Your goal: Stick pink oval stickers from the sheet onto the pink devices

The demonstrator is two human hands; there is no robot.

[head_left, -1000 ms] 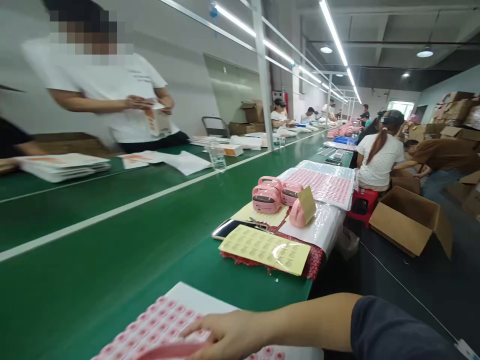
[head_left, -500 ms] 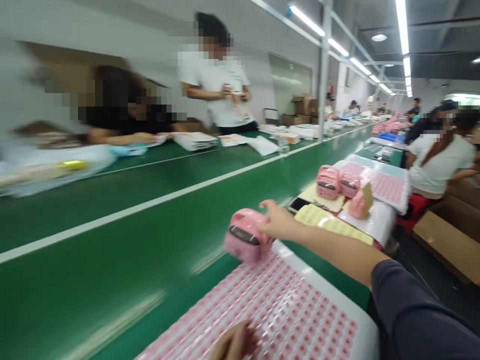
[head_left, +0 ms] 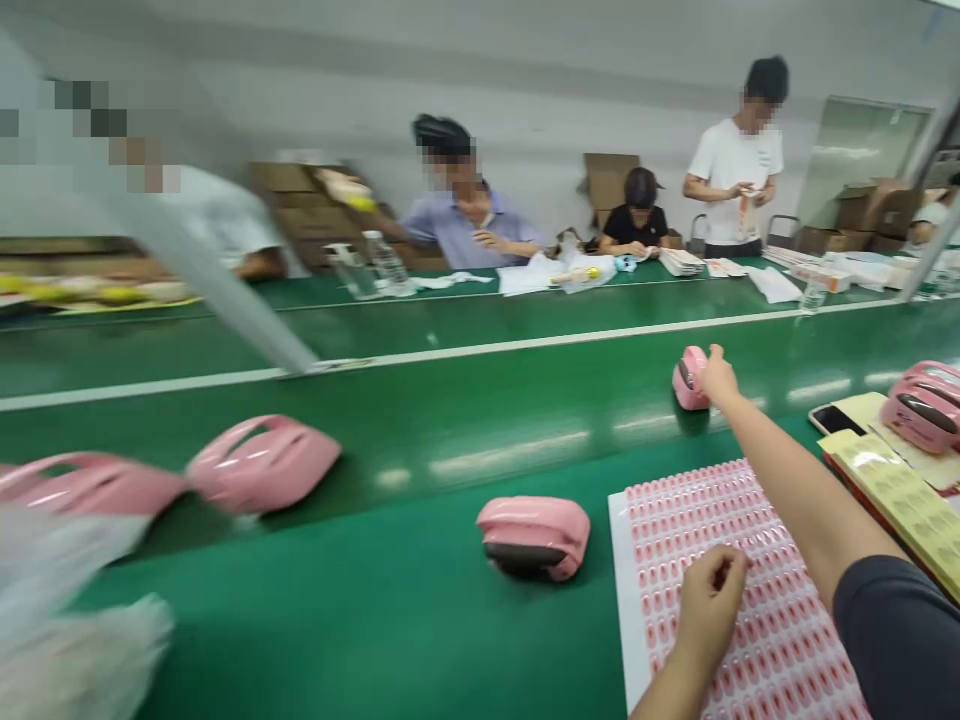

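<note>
My right hand is stretched far out over the green belt, its fingers against the right side of a pink plastic case with a carry handle and dark window. The case looks upright on or just above the belt. My left hand hovers over or rests on a sheet of pink stickers, thumb and fingers pinched together; whatever they hold is too small to make out. Another pink case lies on the green table left of the sheet, its dark window toward me.
More pink cases lie at the left beside a clear plastic bag. On the right are a phone, a yellow sticker sheet and another pink case. A slanted metal post stands at left. Several co-workers sit or stand across the belt.
My view has swung left, bringing more pink cases into sight. My right hand has carried its case from the sticker sheet's far edge out over the belt. My left hand shows more fully, still pinched.
</note>
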